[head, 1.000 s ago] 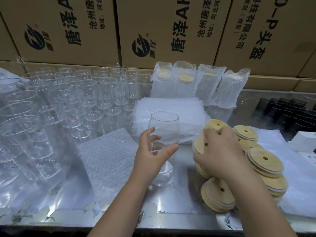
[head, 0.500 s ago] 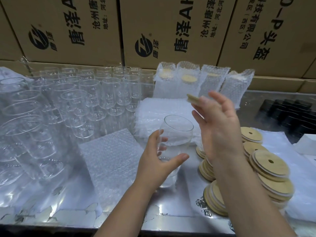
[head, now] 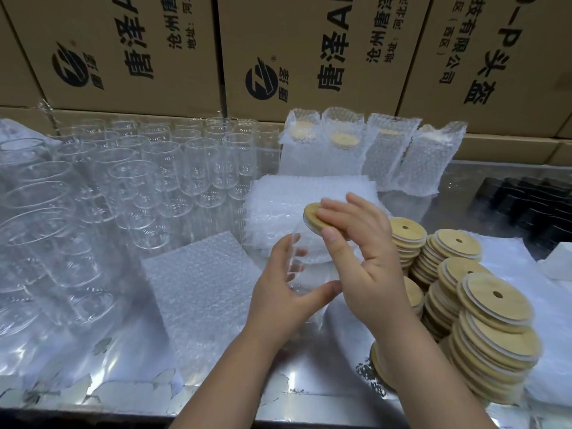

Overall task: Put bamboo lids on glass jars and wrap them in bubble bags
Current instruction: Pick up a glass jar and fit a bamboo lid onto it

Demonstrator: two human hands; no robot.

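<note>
Left hand [head: 284,292] wraps the slick, breakable jar [head: 312,274] mid-body; just above that grip, right hand [head: 368,252] pinches the light, stiff lid [head: 312,213] by its rim.

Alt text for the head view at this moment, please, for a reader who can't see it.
A person's right hand holds a bamboo lid tilted over the mouth of a glass jar gripped by the left hand. Stacks of lids lie to the right, empty jars stand left, and four bubble-wrapped jars stand behind, before cardboard boxes.
</note>
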